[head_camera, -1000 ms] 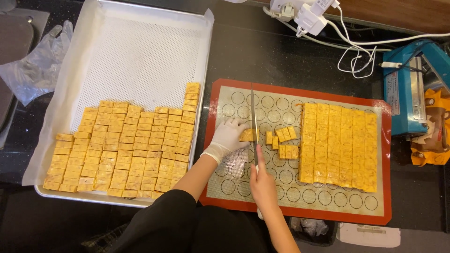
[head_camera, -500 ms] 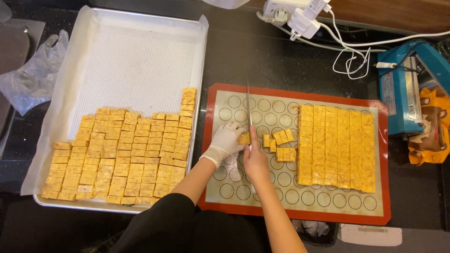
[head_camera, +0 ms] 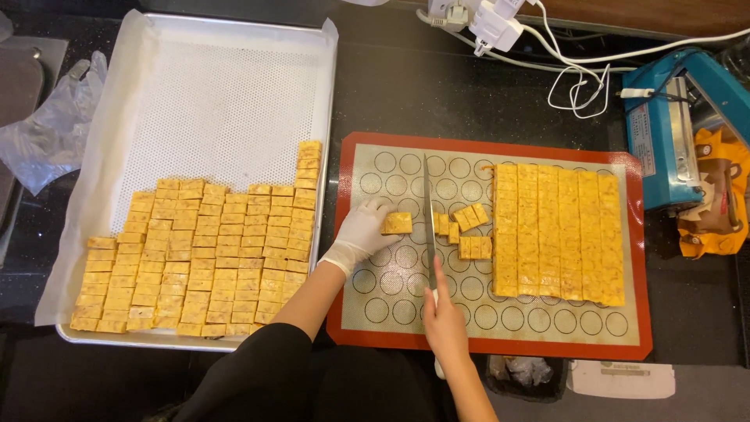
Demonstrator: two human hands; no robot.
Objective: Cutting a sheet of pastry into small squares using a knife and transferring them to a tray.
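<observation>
On the mat [head_camera: 375,312], gloved left hand [head_camera: 361,234] pinches a square [head_camera: 397,223] — knife [head_camera: 428,223], gripped by right hand [head_camera: 445,320], at its 3 o'clock; cutting step — slab [head_camera: 558,234] awaits square alignment.

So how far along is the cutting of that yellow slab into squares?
Done: many cut squares fill the lower half of the tray. In hand: the gloved left hand holds one piece while the right hand works the knife. Left: the big slab, scored in strips, on the mat.

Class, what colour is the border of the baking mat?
The mat's border is red-brown, seen in the head view.
</observation>
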